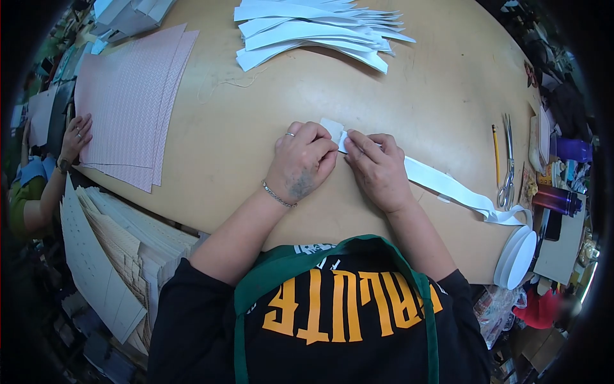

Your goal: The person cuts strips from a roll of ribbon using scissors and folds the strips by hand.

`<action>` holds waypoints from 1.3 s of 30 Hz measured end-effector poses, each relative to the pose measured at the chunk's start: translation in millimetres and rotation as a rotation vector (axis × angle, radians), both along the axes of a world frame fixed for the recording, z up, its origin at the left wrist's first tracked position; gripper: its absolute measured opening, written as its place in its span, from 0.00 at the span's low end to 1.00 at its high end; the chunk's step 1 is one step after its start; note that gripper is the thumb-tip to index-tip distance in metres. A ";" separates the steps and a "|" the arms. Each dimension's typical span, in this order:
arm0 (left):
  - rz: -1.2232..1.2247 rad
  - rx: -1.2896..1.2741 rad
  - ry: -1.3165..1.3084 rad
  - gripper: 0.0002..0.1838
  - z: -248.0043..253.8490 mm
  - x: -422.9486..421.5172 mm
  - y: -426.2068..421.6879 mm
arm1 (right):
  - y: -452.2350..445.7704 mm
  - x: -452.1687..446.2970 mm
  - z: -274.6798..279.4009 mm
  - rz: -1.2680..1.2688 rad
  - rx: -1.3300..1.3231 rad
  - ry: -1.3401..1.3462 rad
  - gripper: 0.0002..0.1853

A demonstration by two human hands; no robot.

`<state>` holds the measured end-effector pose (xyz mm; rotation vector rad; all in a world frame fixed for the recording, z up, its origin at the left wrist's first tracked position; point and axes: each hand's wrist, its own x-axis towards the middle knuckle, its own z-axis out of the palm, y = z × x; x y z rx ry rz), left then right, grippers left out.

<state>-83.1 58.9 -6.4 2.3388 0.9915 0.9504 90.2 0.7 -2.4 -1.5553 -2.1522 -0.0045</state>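
My left hand (300, 163), with a ring and a chain bracelet, has its fingers closed on a small pale card piece (332, 128) above the tabletop. Close beside it, my right hand (378, 168) pinches the end of a white elastic-like band (441, 182). Hand and fingers cover part of where the band's end meets the card, so I cannot tell whether the two are joined. From under my right hand the band runs right to a white roll (515, 257) at the table edge.
A stack of white strips (320, 32) lies at the far side. Pink patterned sheets (131, 105) are at left, beside another person's hand (77, 137). Scissors (508, 160) and a pencil (495, 153) lie right, near a purple bottle (556, 200). Large paper sheets (96, 262) hang lower left.
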 end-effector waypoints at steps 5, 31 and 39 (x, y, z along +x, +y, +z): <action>0.002 -0.004 -0.009 0.05 -1.4 0.2 -0.2 | -0.3 0.4 0.5 0.000 -0.013 -0.003 0.16; -0.397 0.431 0.458 0.16 23.9 11.9 0.3 | -11.6 10.1 -5.0 -0.008 -0.059 0.178 0.12; -0.557 0.304 0.701 0.07 37.2 20.8 7.4 | -78.5 123.4 42.5 -0.260 -0.392 0.102 0.29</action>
